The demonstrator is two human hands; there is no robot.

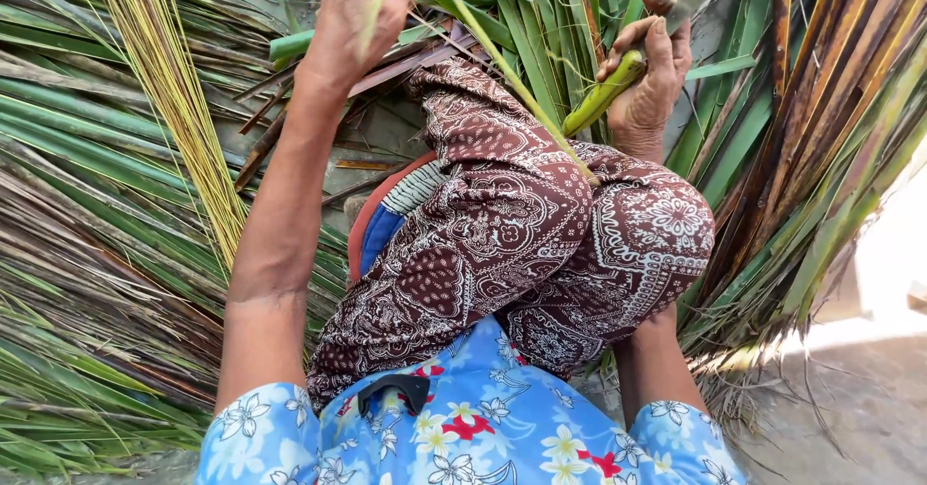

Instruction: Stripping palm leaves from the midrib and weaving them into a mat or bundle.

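At the top centre of the frame the left hand (352,16) pinches a long, thin yellow-green palm leaf strip (512,79) that runs slanting down across the brown patterned cloth over the knee (541,234), seemingly held taut. At upper right the right hand (649,70) grips a green-handled knife (603,94), apparently to strip it. A bundle of pale yellow leaf ribs (179,108) lies at upper left among green and dried brown palm fronds (87,253); no packages, labels or signs show.

The ground is covered by long palm fronds (87,282), green and dried brown, across the left and upper right of the frame. Bare grey ground (850,408) is seen at lower right, lit by harsh daylight.
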